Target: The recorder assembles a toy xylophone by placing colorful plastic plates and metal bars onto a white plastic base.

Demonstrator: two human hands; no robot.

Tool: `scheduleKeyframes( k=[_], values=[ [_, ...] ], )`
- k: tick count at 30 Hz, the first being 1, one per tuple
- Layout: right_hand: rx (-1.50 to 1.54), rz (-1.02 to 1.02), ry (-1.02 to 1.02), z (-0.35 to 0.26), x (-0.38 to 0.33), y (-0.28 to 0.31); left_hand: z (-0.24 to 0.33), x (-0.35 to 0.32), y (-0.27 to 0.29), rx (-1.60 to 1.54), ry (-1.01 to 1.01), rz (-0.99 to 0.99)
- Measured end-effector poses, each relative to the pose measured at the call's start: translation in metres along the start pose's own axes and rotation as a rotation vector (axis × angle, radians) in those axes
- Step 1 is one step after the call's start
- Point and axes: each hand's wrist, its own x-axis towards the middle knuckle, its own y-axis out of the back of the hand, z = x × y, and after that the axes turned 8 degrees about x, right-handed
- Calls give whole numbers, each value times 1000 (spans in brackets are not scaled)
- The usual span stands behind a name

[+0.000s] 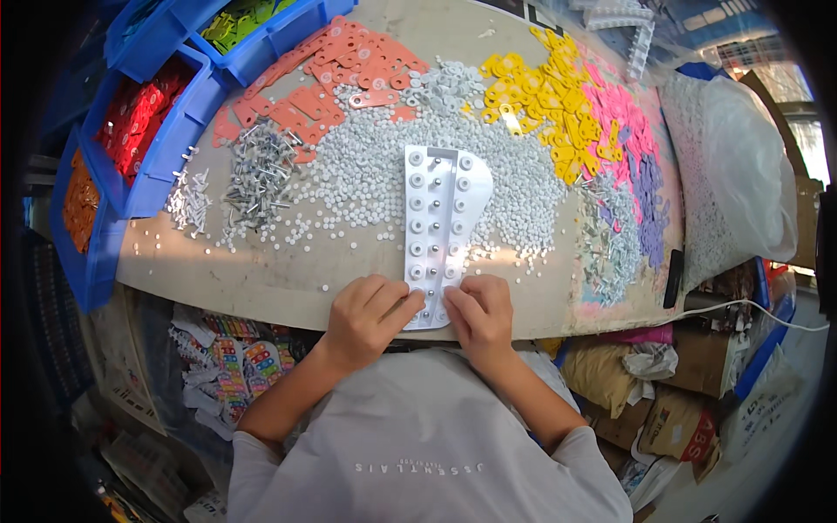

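Note:
A white plastic jig plate [443,213] with rows of small round caps lies on the table, its near end at the front edge. My left hand [370,315] and my right hand [479,314] rest on that near end, fingertips pinched on the small white caps in the lowest rows. Whether either hand holds a loose cap, I cannot tell. A broad heap of small white round caps [366,179] spreads around the plate.
Metal pins [260,179] lie left of the caps. Salmon tags [344,70], yellow tags [545,87], pink tags [623,118] and purple tags [649,196] fill the back and right. Blue bins [170,135] line the left edge. A white bag [750,174] sits at right.

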Motion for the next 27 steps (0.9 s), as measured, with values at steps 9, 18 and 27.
scheduleKeyframes(
  k=[9, 18, 27],
  values=[
    [200, 17, -114, 9, -6, -4, -7, -2, -7, -270, 209, -46],
    [106, 56, 2, 6, -3, -7, -2, -7, -1, 71, -40, 40],
    [68, -44, 77, 10, 4, 5, -10, 7, 5, -226, 179, -94]
  ],
)
